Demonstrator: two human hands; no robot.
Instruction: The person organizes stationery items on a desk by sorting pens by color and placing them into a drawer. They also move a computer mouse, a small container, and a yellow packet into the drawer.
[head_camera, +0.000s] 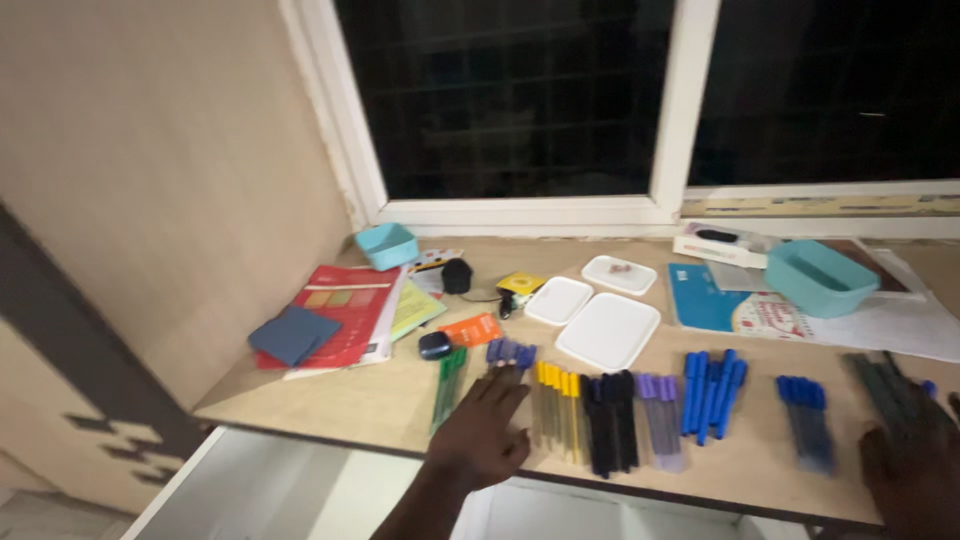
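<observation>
Pens lie sorted by colour in groups along the front of a wooden desk: green pens, yellow pens, black pens, purple pens, blue pens, a second blue group and dark pens. My left hand lies flat and empty on the desk, fingers apart, between the green and yellow pens, fingertips near some purple caps. My right hand rests spread at the right front edge, over the dark pens' lower ends.
Three white lids lie mid-desk. A teal tub stands at the right, a small teal box at the back left. Red booklets, a blue cloth, an orange card and a blue book lie about. Behind is a dark window.
</observation>
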